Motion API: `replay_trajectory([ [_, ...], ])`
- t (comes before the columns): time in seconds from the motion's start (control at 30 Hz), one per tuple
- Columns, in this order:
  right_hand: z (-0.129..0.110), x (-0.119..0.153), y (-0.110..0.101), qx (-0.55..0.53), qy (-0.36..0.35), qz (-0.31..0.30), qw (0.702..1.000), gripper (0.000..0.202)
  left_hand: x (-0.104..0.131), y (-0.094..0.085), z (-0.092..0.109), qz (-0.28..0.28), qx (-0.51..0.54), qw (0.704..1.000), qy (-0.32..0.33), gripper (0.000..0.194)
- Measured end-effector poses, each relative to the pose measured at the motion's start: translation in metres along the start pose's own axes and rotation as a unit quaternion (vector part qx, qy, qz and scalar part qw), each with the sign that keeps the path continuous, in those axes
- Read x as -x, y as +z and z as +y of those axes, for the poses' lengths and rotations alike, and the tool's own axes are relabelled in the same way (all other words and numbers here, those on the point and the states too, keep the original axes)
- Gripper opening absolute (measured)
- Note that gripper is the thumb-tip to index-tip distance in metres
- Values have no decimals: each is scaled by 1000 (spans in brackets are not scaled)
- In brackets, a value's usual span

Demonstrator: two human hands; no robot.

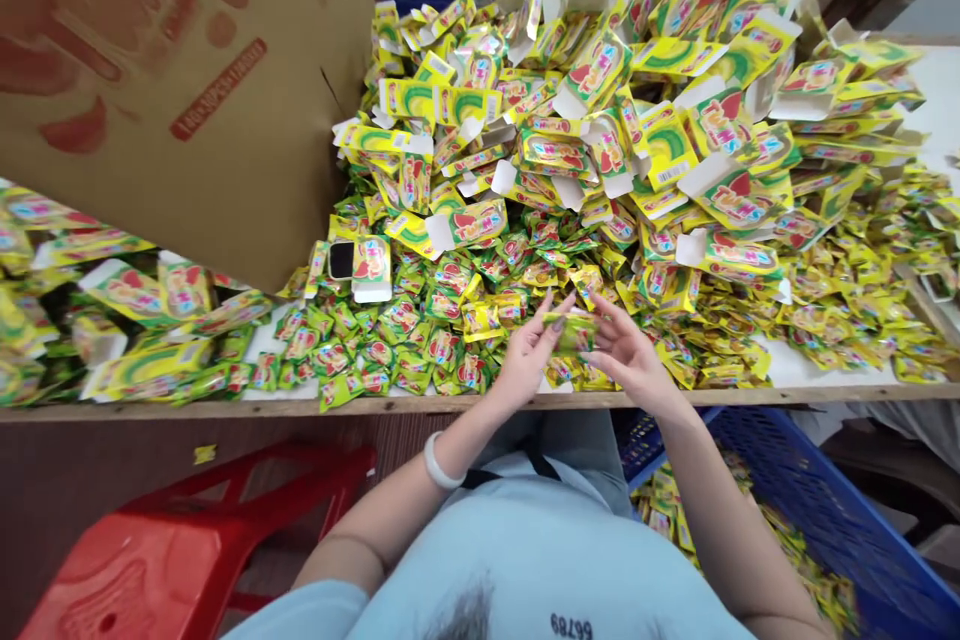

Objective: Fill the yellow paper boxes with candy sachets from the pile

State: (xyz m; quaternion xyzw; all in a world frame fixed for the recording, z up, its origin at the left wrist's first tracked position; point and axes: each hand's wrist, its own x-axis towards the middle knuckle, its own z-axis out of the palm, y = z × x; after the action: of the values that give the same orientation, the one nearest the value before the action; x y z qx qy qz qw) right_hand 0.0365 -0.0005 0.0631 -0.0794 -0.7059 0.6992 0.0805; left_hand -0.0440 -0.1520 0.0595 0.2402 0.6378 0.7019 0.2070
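Hands: two, both at the table's (pixel 480 404) front edge, near mid-length. Left hand (pixel 529 350): one, thumb and fingers pinching one green-yellow packet (pixel 568 333). Right hand (pixel 628 360): one, thumb and fingers parted about the packet's right end; cannot tell if they grip it. Packet is held just inside the front edge, over the loose ones. White wristband (pixel 442 462): one, left wrist.

Loose green packets (pixel 397 320): dozens, too many to count, along the front edge left of the hands and under them. Loose yellow packets (pixel 720 355): dozens too, along the front edge toward the right corner. Cartons (pixel 555 152): many, overlapping, no exact count; big heap toward the far edge, more near the front left corner, numerous flaps up. Big box (pixel 277 150): one, tilted, left part of the table, red print. Dark-faced gadget (pixel 341 261): one, beside an upright carton, right of box.

Below the front edge: one red stool (pixel 150 560), left; one blue crate (pixel 832 510), right, packets inside; one stray packet (pixel 204 455) on the floor.
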Motion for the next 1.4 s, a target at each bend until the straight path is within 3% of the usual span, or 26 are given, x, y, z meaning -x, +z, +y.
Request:
replay_trajectory([
  [0.1, -3, -5, 17, -18, 7, 0, 1000, 36, 5, 0, 7, -12, -125, 989, 72, 41],
  [0.17, -3, -5, 18, -16, 11, 14, 1000, 28, -1, -19, 10, 29, -235, 962, 139, 40],
  [0.23, -2, -3, 15, -25, 13, 32, 999, 26, -19, -54, 12, 132, -334, 913, 195, 50],
  [0.27, -1, -2, 12, -32, 18, 40, 998, 27, -31, -75, 13, 213, -362, 885, 198, 55],
  [0.33, 2, 1, 7, -51, 39, 52, 997, 30, -58, -118, 13, 322, -371, 859, 140, 60],
  [0.43, 4, 3, -1, -72, 68, 60, 993, 33, -87, -159, 16, 321, -359, 870, 107, 28],
  [0.5, 0, 3, -6, -77, 60, 74, 992, 31, -89, -164, 26, 300, -353, 878, 123, 22],
  [0.63, -22, -4, -7, -100, 34, 42, 993, 25, -57, -143, 61, 206, -322, 910, 159, 24],
  [0.77, -37, -14, 18, -197, 51, -42, 978, 24, -18, -112, 83, 55, -278, 950, 132, 28],
  [0.83, -32, -15, 33, -269, 78, -39, 959, 28, -6, -94, 78, 20, -177, 977, 121, 37],
  [0.9, -22, -11, 44, -334, 112, -5, 936, 32, 0, -77, 65, 16, -21, 994, 108, 64],
  [0.97, -10, -3, 47, -380, 142, 28, 913, 34, 3, -59, 52, 21, 115, 990, 83, 85],
  [1.1, 2, 16, 44, -432, 165, 61, 885, 32, 6, -27, 32, 12, 229, 973, 19, 92],
  [1.17, 3, 22, 44, -435, 164, 70, 883, 32, 8, -15, 25, -24, 215, 976, -8, 88],
  [1.27, -1, 29, 42, -375, 161, 77, 910, 36, 9, -8, 20, -20, 183, 983, -30, 53],
  [1.33, -8, 32, 35, -297, 136, 117, 938, 36, 10, -12, 21, 19, 175, 984, -35, 38],
  [1.4, -20, 33, 23, -216, 84, 183, 955, 34, 11, -17, 25, 2, 157, 986, -63, 38],
])
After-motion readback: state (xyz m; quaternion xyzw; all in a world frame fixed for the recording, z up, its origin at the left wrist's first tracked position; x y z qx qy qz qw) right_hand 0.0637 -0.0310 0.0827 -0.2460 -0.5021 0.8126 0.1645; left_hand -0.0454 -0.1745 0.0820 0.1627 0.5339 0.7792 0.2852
